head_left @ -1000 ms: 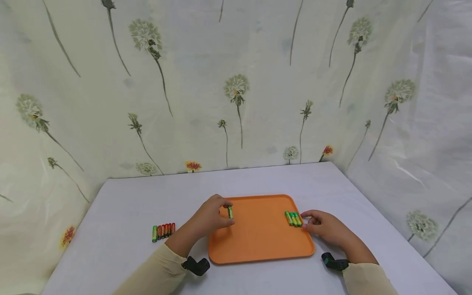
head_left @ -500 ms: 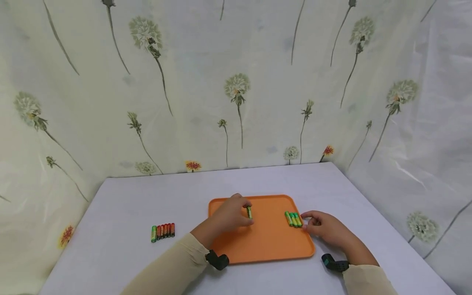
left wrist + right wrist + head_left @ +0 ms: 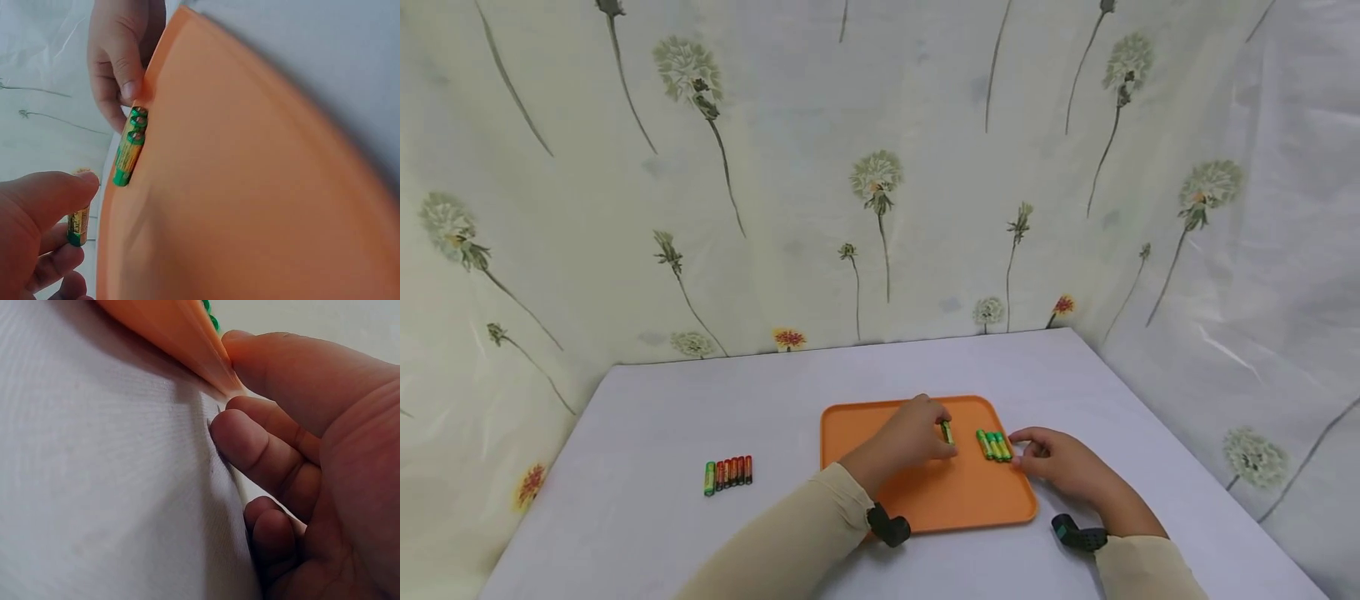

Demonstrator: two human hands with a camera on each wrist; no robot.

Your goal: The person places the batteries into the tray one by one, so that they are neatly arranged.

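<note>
My left hand (image 3: pixel 910 437) pinches one green-and-gold battery (image 3: pixel 947 432) between thumb and fingers, above the orange tray (image 3: pixel 917 504). In the left wrist view that held battery (image 3: pixel 78 225) hangs nearly upright, apart from the tray. A short row of green batteries (image 3: pixel 994 446) lies side by side on the tray near its right rim. At that rim is my right hand (image 3: pixel 1063 462); its thumb touches the tray edge and its other fingers bend loosely outside it. The right wrist view shows no battery in this hand (image 3: pixel 294 444).
Left of the tray, a row of several red batteries (image 3: pixel 734 472) with one green battery (image 3: pixel 710 478) at its left end lies on the white tablecloth (image 3: pixel 647 433). A flower-patterned curtain (image 3: pixel 820 208) stands behind the table and along its sides.
My left hand has moved right across the tray with the battery, closer to the row of green ones. The right hand stays at the tray's right rim.
</note>
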